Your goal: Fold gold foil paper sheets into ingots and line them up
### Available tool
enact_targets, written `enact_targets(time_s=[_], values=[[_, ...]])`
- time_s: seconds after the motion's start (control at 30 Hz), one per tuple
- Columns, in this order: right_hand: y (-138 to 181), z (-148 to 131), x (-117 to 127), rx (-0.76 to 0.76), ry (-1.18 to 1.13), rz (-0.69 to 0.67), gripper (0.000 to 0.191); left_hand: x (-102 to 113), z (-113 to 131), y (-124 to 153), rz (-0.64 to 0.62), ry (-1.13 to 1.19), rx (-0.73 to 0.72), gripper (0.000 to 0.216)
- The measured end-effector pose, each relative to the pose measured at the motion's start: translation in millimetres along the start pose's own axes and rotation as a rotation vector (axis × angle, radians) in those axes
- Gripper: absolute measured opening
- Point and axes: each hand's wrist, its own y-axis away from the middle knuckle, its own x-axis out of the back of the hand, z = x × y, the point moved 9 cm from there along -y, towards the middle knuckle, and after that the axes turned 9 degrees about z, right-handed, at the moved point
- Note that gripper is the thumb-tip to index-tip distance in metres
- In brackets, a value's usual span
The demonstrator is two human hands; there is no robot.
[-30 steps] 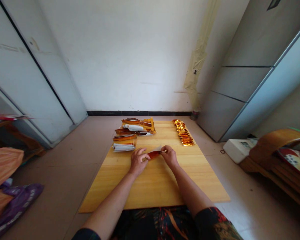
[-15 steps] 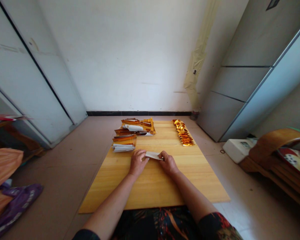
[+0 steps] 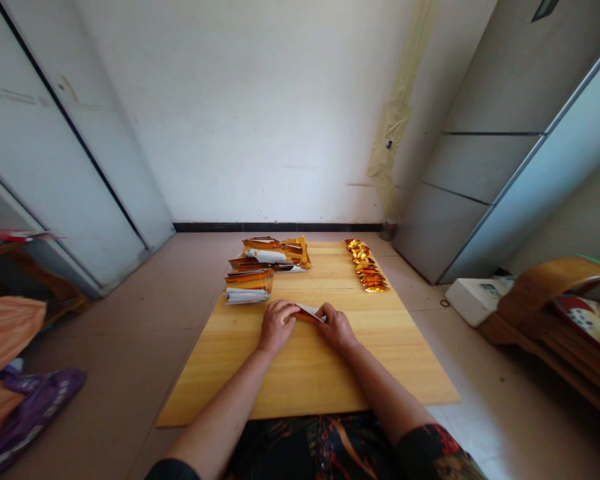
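Between my two hands is a small folded cardboard piece (image 3: 308, 315), white on one face and brown-orange on the other. My left hand (image 3: 277, 323) pinches its left end, and my right hand (image 3: 336, 325) grips the right end; the fingertips partly hide both ends. Just beyond my left hand, flat brown-and-white cardboard pieces (image 3: 248, 287) lie stacked on the wooden board (image 3: 300, 380). Farther back, more of these pieces lie beside a gold-orange item (image 3: 304, 250). A row of shiny gold foil packets (image 3: 367, 270) lies at the board's back right.
A grey refrigerator (image 3: 480, 153) stands at the right, near a white box (image 3: 473, 300) and a wooden chair (image 3: 545, 313). Orange and purple bags (image 3: 40, 407) lie at the left, below a white cabinet (image 3: 55, 133). A white wall (image 3: 260, 120) rises behind.
The cardboard piece has tilted between my hands, so its brown-orange side now shows below the white one. My hands have barely shifted.
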Motion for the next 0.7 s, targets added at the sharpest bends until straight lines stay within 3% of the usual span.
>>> enact_targets(time_s=[0.27,0.7], values=[[0.3,-3.6,4.1,0.0,-0.076,0.016,0.005,-12.0,-2.8,3.6,-0.07,-0.092,-0.016,0.027],[-14.4,9.9,9.2,-0.106,-0.188,0.159,0.014,-2.8,12.8,3.6,-0.032,-0.114,-0.103,0.024]])
